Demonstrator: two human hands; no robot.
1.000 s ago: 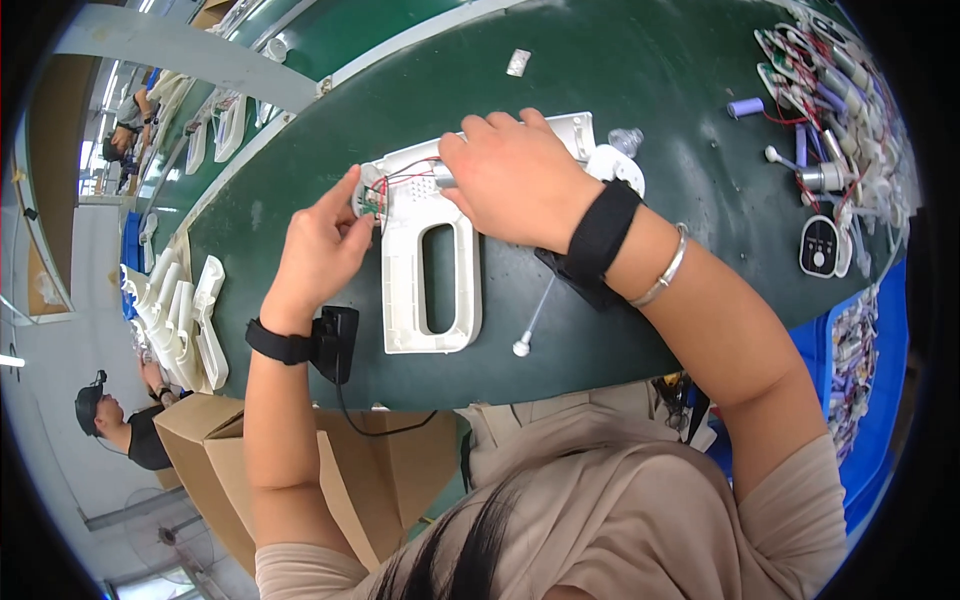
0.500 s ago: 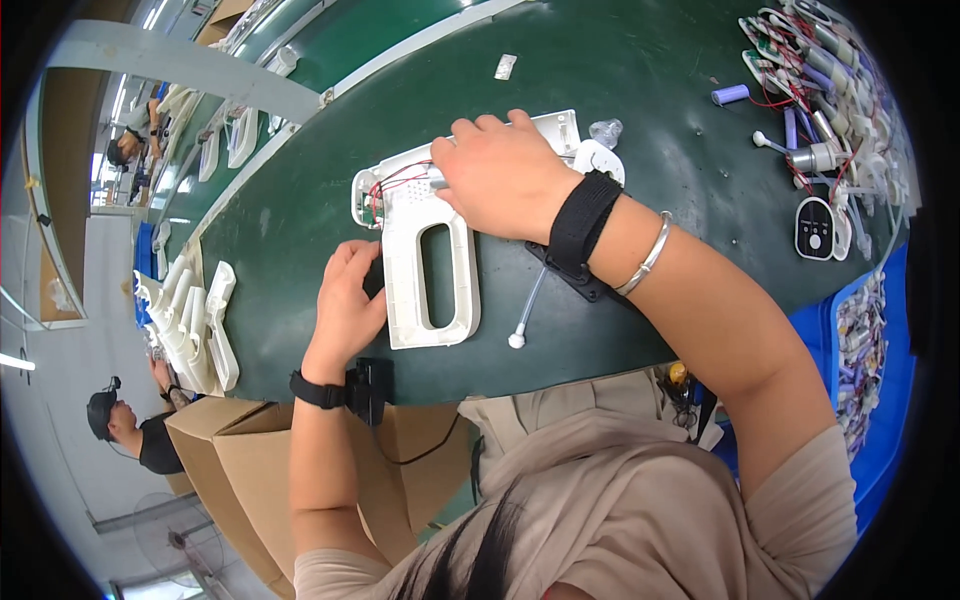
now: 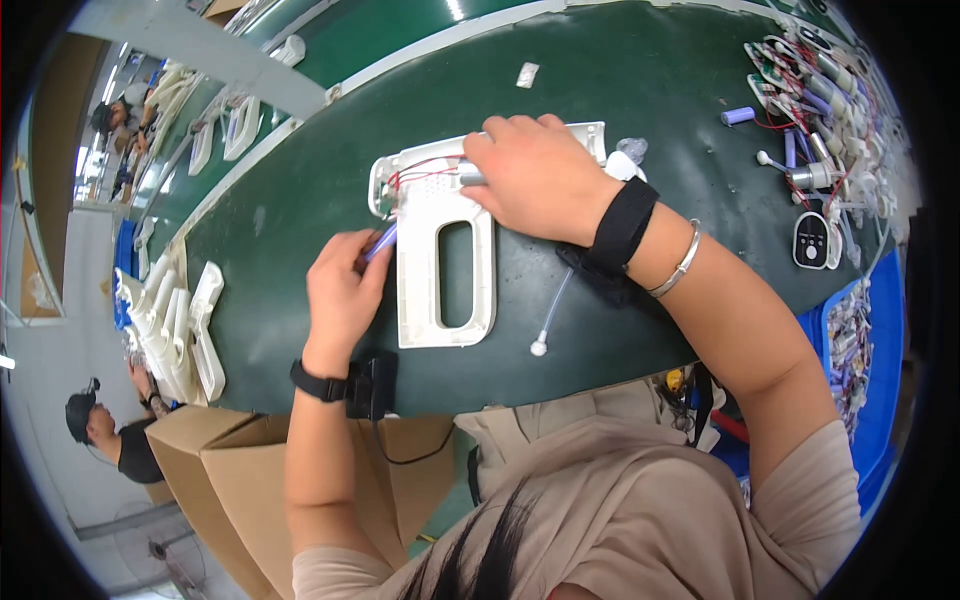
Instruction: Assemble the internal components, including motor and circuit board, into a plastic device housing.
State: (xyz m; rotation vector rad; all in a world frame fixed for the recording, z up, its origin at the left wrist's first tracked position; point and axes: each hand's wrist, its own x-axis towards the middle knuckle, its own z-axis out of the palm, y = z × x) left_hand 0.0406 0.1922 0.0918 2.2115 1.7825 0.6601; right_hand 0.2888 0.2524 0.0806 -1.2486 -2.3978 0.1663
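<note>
Gripping a purple cell [image 3: 381, 241], left hand [image 3: 340, 295] has returned beside housing [image 3: 440, 262].

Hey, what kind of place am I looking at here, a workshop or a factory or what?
Most likely a factory assembly line: a long green conveyor belt, stacks of identical white plastic shells, a heap of wired parts, and another worker nearby. The left hand and right hand work on one white housing.

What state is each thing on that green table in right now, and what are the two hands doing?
White plastic housing: lying flat, open side up, red wires showing at its top end.
Left hand: closed on a small purple cylinder beside the housing.
Right hand: pressed down on the housing's top.
Stacked white shells: untouched, at the table's left edge.
Wired parts pile: loose, far right.
</note>
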